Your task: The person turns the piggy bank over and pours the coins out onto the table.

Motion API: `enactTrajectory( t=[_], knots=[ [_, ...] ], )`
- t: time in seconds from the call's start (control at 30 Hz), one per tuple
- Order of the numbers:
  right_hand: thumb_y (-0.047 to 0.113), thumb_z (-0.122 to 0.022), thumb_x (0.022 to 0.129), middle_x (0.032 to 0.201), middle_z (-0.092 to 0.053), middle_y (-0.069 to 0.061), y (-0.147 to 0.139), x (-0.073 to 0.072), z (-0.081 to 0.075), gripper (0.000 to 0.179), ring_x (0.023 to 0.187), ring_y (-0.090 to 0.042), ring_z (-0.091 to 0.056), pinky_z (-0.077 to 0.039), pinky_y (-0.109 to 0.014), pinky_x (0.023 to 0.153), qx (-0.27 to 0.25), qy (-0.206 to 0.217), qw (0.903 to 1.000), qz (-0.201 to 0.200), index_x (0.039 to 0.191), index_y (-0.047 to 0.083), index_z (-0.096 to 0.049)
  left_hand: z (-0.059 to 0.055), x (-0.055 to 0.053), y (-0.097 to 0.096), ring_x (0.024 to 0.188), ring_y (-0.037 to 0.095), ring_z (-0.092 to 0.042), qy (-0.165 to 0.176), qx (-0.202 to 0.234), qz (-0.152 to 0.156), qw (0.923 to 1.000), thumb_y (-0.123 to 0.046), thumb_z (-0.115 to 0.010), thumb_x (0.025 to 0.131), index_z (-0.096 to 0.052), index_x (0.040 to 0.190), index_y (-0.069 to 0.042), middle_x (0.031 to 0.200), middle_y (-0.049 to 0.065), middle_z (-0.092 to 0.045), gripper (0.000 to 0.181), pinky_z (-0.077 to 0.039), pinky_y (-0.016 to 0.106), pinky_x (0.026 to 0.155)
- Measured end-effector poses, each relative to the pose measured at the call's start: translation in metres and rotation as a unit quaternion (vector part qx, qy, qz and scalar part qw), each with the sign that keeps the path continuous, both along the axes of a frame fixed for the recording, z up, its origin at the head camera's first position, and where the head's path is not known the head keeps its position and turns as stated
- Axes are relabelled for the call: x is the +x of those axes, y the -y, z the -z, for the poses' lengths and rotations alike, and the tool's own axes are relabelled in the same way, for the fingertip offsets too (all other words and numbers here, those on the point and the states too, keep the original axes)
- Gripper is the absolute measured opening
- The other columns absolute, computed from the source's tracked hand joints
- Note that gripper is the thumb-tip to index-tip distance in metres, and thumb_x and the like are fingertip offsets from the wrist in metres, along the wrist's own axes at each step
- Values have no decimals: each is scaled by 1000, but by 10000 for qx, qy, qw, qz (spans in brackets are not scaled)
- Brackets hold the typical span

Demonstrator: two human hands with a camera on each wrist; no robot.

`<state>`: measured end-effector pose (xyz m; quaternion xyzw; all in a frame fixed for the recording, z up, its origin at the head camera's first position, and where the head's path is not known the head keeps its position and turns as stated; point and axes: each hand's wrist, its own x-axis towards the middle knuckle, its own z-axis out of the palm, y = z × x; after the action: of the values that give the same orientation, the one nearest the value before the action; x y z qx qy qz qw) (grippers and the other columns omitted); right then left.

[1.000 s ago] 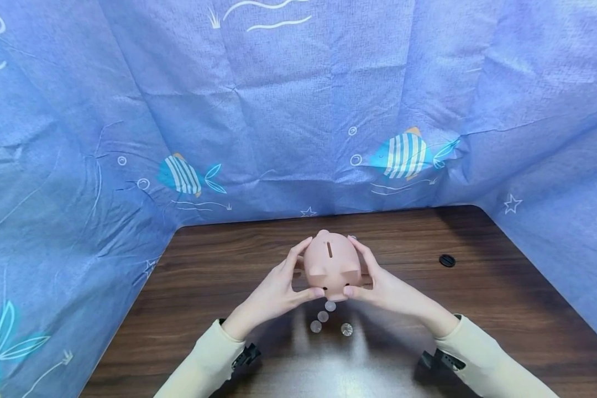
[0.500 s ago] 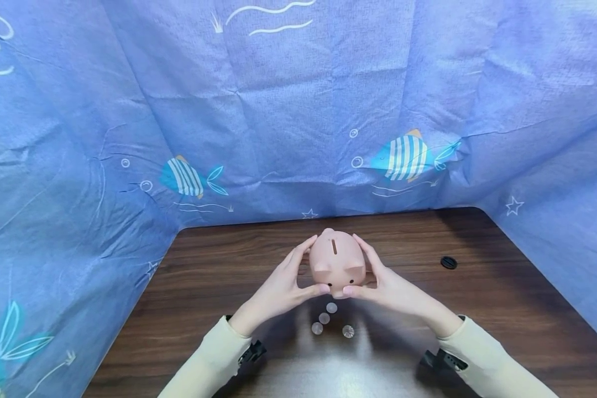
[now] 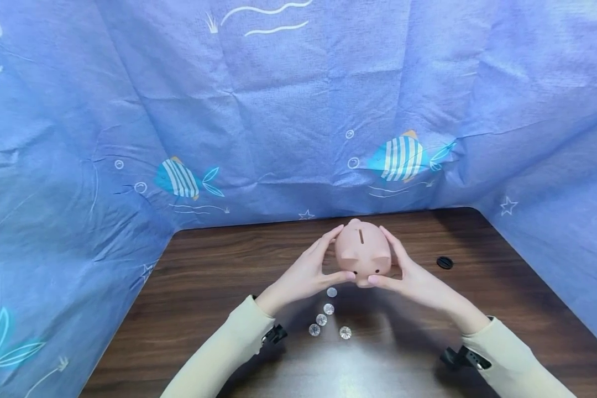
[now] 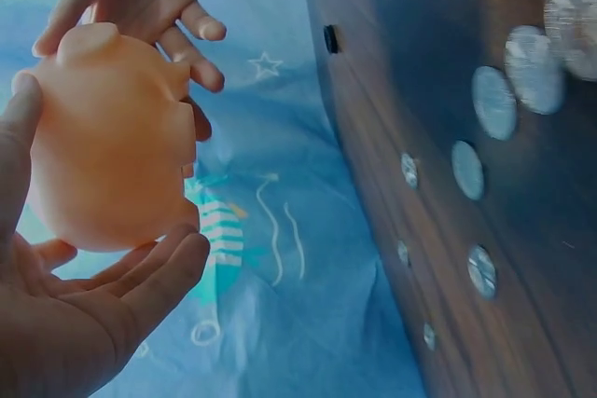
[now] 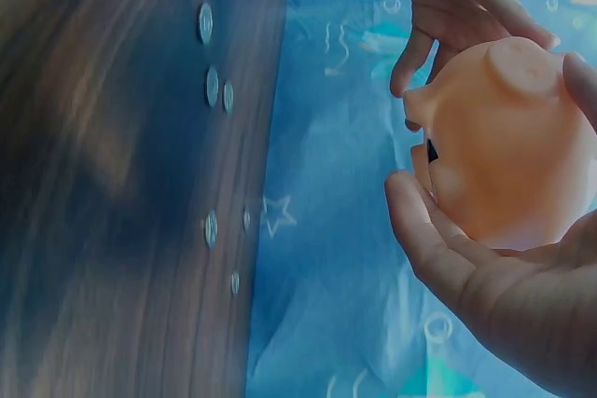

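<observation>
A pink piggy bank is raised above the dark wooden table, its coin slot on top and its snout toward me. My left hand grips its left side, the thumb by the snout. On the opposite side my right hand holds it likewise. Both wrist views show fingers spread round the body. In the right wrist view, a dark opening shows at its underside, between the feet. Several silvery coins lie on the table below and to the left; more coins appear in the left wrist view.
A round black plug lies on the table to the right. Blue fabric printed with fish hangs behind the table and along both sides. Black straps with small devices sit at both wrists.
Both hands have carried the piggy bank to the right and slightly farther back. Another coin now shows on the table beside it, where the piggy bank and hands were before.
</observation>
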<state>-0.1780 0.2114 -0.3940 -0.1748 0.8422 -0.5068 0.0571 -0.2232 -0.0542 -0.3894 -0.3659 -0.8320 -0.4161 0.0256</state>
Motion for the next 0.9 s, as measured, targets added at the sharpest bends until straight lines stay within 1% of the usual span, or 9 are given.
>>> enactTrajectory(
  t=[0.1, 0.23, 0.33, 0.5, 0.6, 0.67, 0.77, 0.83, 0.9],
  knots=[
    [32, -73, 95, 162, -21, -20, -10, 0, -4, 103, 126, -39, -54, -49, -51, 96, -38, 40, 9999, 86, 160, 38, 7, -3, -5, -13, 127, 11, -53, 51, 53, 131, 9999, -42, -79, 87, -19, 161, -31, 140, 1, -50, 95, -45, 34, 106],
    [32, -72, 96, 163, -15, -22, -23, -3, -9, 105, 128, -42, -53, -50, -47, 94, 33, 87, 9997, 213, 160, 34, 11, -4, -13, -30, 126, 12, -53, 250, 230, 369, 9987, -40, -78, 89, -18, 161, -28, 150, -1, -43, 94, -47, 29, 103],
    [32, -72, 96, 162, -15, -22, -31, -8, -9, 107, 128, -39, -53, -51, -36, 94, -1, 179, 9995, 248, 160, 33, 14, -1, -20, -43, 124, 11, -55, 412, 425, 533, 9968, -35, -78, 90, -19, 161, -24, 156, 2, -36, 94, -50, 27, 99],
    [31, -73, 95, 159, -20, -26, -43, -20, -4, 110, 127, -35, -53, -46, -17, 89, -62, 232, 9989, 391, 159, 30, 16, 5, -31, -63, 120, 7, -57, 827, 676, 665, 9921, -29, -78, 90, -17, 162, -23, 155, 7, -37, 95, -52, 24, 94],
    [33, -72, 95, 158, -20, -29, -48, -26, 0, 110, 131, -37, -48, -45, -23, 94, 97, 247, 9982, 529, 160, 27, 17, 10, -37, -73, 120, 6, -57, 1153, 861, 726, 9869, -25, -78, 90, -17, 162, -23, 155, 6, -37, 95, -53, 23, 93],
    [35, -71, 95, 158, -20, -30, -51, -30, 4, 110, 134, -39, -43, -43, -34, 100, 147, 311, 9977, 578, 159, 26, 18, 14, -42, -78, 120, 6, -57, 1329, 959, 744, 9837, -22, -78, 90, -18, 161, -21, 155, 6, -38, 93, -53, 22, 93],
    [37, -71, 95, 159, -18, -31, -56, -37, 10, 110, 139, -41, -35, -37, -51, 106, 150, 462, 9971, 584, 159, 24, 18, 21, -47, -82, 119, 7, -59, 1516, 875, 657, 9824, -22, -76, 92, -19, 161, -19, 153, 8, -43, 90, -53, 21, 92],
    [39, -70, 95, 160, -16, -31, -59, -41, 15, 110, 139, -41, -33, -35, -55, 107, 203, 556, 9964, 599, 160, 25, 17, 25, -50, -84, 117, 8, -60, 1538, 696, 526, 9842, -25, -75, 93, -19, 161, -18, 150, 9, -47, 88, -52, 19, 91],
    [40, -70, 95, 159, -17, -31, -62, -45, 19, 109, 135, -40, -40, -40, -53, 105, 236, 651, 9960, 564, 160, 23, 16, 29, -52, -86, 115, 8, -62, 1557, 506, 412, 9856, -29, -74, 94, -19, 161, -16, 148, 10, -50, 88, -51, 18, 91]
  ],
)
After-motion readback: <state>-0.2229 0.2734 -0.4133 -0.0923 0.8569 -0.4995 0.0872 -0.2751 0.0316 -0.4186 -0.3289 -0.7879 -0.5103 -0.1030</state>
